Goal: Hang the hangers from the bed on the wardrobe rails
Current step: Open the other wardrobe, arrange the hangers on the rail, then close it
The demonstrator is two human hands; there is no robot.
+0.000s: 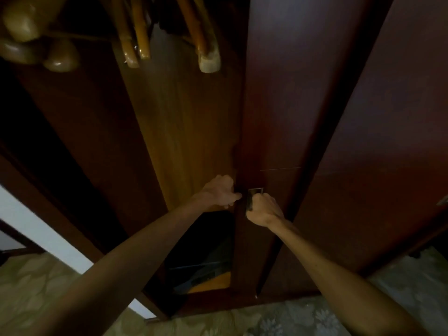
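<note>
Several wooden hangers (135, 42) hang inside the dark wardrobe at the top of the view, with more rounded hanger ends (36, 44) at the top left. The rail itself is hidden. My left hand (221, 192) grips the edge of the wardrobe door (269, 105), fingers curled behind it and thumb on the front. My right hand (263, 209) grips the metal door handle (254, 194) on that same door. Neither hand holds a hanger.
A second dark red wardrobe door (388, 154) stands to the right, with a handle (443, 200) at the frame's edge. The open compartment (201, 251) below holds dark items on a wooden floor panel. Patterned flooring (303, 316) lies underneath. A white strip (48, 236) runs at the left.
</note>
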